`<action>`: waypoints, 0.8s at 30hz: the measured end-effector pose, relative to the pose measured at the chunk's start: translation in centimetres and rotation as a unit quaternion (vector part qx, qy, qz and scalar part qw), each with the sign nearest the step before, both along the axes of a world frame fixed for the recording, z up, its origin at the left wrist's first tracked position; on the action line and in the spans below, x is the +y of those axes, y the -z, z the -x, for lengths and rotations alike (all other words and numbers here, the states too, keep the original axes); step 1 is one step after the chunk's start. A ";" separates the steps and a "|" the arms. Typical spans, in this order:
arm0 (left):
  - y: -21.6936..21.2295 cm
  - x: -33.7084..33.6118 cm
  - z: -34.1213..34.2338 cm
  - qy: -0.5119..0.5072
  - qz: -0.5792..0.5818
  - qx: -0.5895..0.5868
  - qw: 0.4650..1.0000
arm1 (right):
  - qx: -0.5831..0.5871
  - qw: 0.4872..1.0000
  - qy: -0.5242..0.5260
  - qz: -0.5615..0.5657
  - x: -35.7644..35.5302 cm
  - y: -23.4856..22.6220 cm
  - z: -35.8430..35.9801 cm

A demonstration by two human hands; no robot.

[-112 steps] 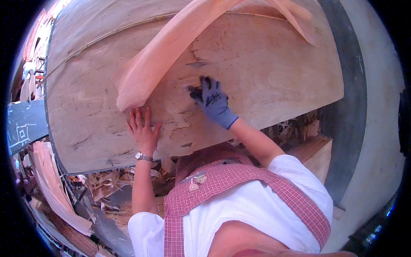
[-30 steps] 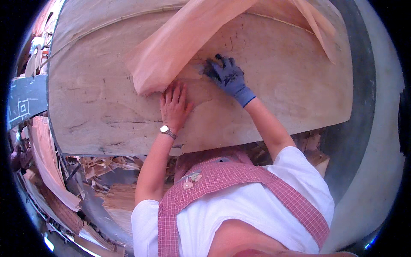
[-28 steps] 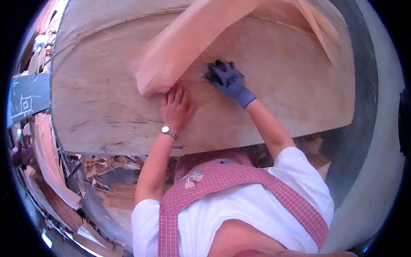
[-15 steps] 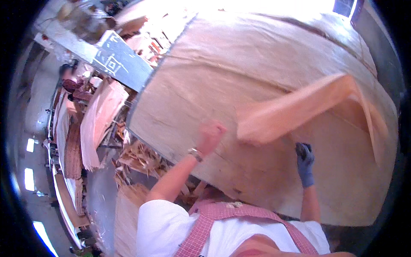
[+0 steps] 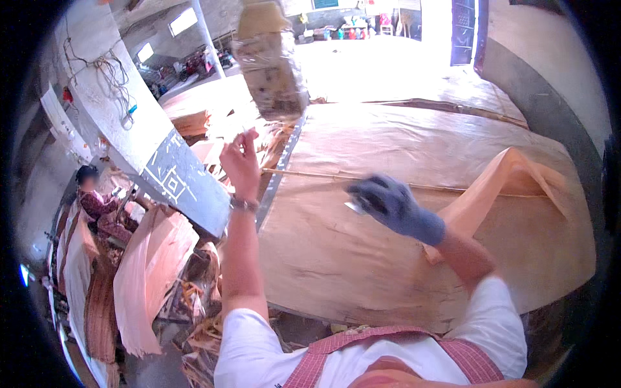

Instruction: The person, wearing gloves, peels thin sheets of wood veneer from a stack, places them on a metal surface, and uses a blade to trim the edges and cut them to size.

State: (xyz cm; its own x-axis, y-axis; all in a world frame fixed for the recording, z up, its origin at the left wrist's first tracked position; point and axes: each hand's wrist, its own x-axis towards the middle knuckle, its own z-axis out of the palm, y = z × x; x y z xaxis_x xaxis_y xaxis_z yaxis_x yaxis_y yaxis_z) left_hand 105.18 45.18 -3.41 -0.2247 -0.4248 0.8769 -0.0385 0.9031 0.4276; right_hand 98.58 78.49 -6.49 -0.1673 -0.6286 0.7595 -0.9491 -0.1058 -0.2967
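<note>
A wide sheet of thin wood veneer (image 5: 362,258) covers the table in front of me. My left hand (image 5: 240,160) is bare, with a watch at the wrist. It is raised above the sheet's left edge, thumb and forefinger close together, and I cannot make out anything between them. My right hand (image 5: 391,204) wears a blue-grey glove and is blurred over the middle of the sheet. It grips a small pale flat piece (image 5: 354,207) at its fingertips. A thin stick (image 5: 466,189) lies across the veneer behind my hands. A folded pink veneer strip (image 5: 508,178) arches up at the right.
A grey board with white chalk marks (image 5: 178,184) leans at the table's left. Loose veneer sheets (image 5: 152,268) and scraps pile below it. Another person (image 5: 90,197) sits far left. A plastic-wrapped column (image 5: 272,61) stands behind the table, and a grey wall (image 5: 550,84) lies at the right.
My view has swung up and to the left. Both hands have lifted off the veneer; the left hand has risen toward the left edge and the gloved right hand has moved to the sheet's middle.
</note>
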 end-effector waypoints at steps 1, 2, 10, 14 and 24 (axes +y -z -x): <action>0.8 0.1 -1.2 -0.030 0.030 -0.036 0.998 | 0.005 1.000 0.010 0.016 -3.7 -3.1 -1.2; 0.6 0.4 -3.2 -0.071 0.067 -0.070 0.993 | 0.011 0.999 0.011 0.042 -7.2 -6.5 -2.5; 8.3 5.5 -12.0 -0.066 0.138 -0.098 0.983 | 0.173 0.918 0.192 0.302 -24.0 -21.8 -6.8; 12.8 7.5 -16.0 0.023 0.120 -0.131 0.984 | -0.231 0.894 -0.207 0.323 -27.4 -23.3 -5.1; 3.5 -3.2 -20.4 0.621 -0.280 -0.070 0.729 | -0.407 0.905 -0.101 0.075 -21.1 -6.8 -16.1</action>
